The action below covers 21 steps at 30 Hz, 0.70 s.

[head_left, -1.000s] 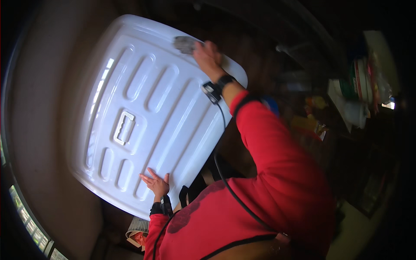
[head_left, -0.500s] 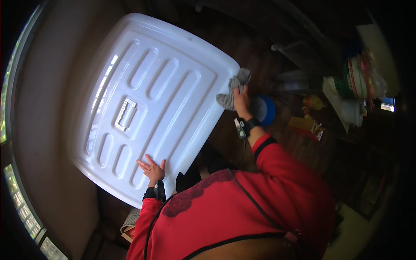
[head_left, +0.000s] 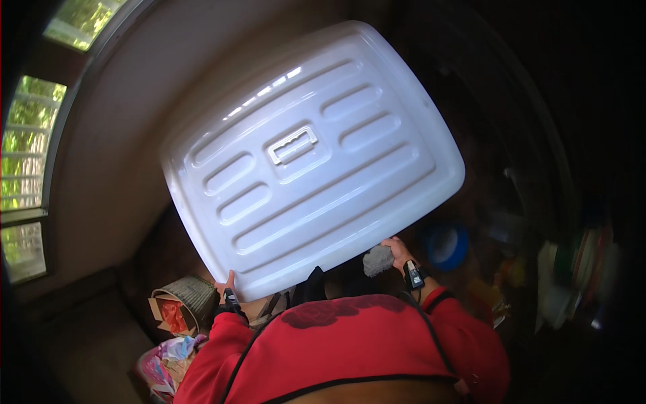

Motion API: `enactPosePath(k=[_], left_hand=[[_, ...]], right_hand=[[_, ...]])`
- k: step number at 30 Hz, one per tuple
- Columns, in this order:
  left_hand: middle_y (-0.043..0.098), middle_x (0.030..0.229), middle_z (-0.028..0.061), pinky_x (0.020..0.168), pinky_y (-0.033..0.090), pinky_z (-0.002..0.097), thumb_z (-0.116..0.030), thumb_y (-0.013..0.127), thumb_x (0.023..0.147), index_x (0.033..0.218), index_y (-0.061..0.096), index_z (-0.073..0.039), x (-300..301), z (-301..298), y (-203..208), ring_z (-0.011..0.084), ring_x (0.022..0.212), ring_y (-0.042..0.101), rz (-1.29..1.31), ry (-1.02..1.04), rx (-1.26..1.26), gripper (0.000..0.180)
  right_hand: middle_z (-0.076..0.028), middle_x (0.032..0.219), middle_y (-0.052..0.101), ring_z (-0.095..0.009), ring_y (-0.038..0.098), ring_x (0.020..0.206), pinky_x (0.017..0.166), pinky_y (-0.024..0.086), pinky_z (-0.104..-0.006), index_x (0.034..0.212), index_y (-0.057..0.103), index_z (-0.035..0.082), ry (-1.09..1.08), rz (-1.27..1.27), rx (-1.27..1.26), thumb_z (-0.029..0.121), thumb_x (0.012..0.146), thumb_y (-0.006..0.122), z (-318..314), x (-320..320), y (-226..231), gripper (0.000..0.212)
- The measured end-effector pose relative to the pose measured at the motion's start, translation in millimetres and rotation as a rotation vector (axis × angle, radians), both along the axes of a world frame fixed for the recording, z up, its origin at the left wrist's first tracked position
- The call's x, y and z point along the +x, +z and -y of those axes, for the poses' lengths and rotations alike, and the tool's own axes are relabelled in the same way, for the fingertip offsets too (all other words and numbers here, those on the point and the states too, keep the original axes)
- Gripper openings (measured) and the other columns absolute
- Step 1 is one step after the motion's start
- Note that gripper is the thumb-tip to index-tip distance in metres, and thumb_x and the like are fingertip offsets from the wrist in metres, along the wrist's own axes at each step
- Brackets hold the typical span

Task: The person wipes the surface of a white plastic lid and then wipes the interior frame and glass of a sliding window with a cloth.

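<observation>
A large white plastic lid (head_left: 330, 195) with raised ribs and a small handle (head_left: 293, 145) at its middle fills the space in front of me, tilted in the view. At its near left corner, my left hand (head_left: 227, 285) grips the rim, thumb up on the edge and the other fingers mostly hidden. Against the near right edge, my right hand (head_left: 401, 252) is closed with a fluffy grey cloth (head_left: 377, 261) hanging from it. Some of that hand's fingers pass behind the lid's rim.
Left of my left arm stands a woven basket (head_left: 199, 296) beside a cardboard box (head_left: 159, 310) with red plastic in it. Coloured plastic bags (head_left: 165, 360) lie nearer. A blue basin (head_left: 447, 246) sits right of my right hand. A wall (head_left: 121, 121) with windows (head_left: 30, 145) rises at left.
The lid has turned clockwise and shifted right. My left hand went from lying flat on its surface to gripping the corner. My right hand moved with the cloth to the near edge.
</observation>
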<state>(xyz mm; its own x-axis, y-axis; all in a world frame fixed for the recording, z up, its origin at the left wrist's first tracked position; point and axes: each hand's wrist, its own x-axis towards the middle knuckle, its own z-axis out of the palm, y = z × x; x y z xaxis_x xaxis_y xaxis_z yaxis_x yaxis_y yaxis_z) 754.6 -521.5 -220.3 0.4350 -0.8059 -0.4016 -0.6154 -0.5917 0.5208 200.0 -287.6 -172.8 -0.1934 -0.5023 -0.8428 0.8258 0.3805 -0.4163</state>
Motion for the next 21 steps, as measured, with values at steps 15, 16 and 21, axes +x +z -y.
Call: enactPosePath(k=[15, 16, 21], left_hand=[[0.055, 0.118, 0.0156, 0.076, 0.049, 0.0395, -0.045, 0.069, 0.077, 0.127, 0.042, 0.002, -71.3, -80.4, 91.2, 0.0268, 0.099, 0.057, -0.722, 0.111, 0.55, 0.074], [0.055, 0.119, 0.0156, 0.077, 0.049, 0.0399, -0.046, 0.068, 0.078, 0.127, 0.042, 0.002, -68.5, -80.1, 91.8, 0.027, 0.1, 0.057, -0.714, 0.077, 0.596, 0.074], [0.055, 0.115, 0.0183, 0.087, 0.044, 0.0359, -0.036, 0.062, 0.085, 0.124, 0.038, 0.003, -76.1, -20.8, 87.1, 0.0274, 0.102, 0.055, -0.419, -0.277, 0.19, 0.06]], right_hand=[[-0.006, 0.068, 0.056, -0.02, 0.055, 0.06, 0.056, 0.045, -0.0313, 0.076, 0.059, 0.0, 0.042, -0.338, -0.039, 0.006, 0.068, 0.056, 9.6, -98.0, 15.1, 0.01], [-0.006, 0.069, 0.057, -0.019, 0.056, 0.062, 0.057, 0.046, -0.0312, 0.076, 0.059, 0.0, 0.191, -0.499, 0.085, 0.008, 0.068, 0.057, 13.5, -108.3, 22.1, 0.011], [-0.017, 0.084, 0.065, -0.034, 0.063, 0.082, 0.07, 0.05, -0.0396, 0.085, 0.068, 0.01, 2.126, -1.521, -0.004, 0.021, 0.062, 0.065, 75.4, -156.8, 94.5, 0.026]])
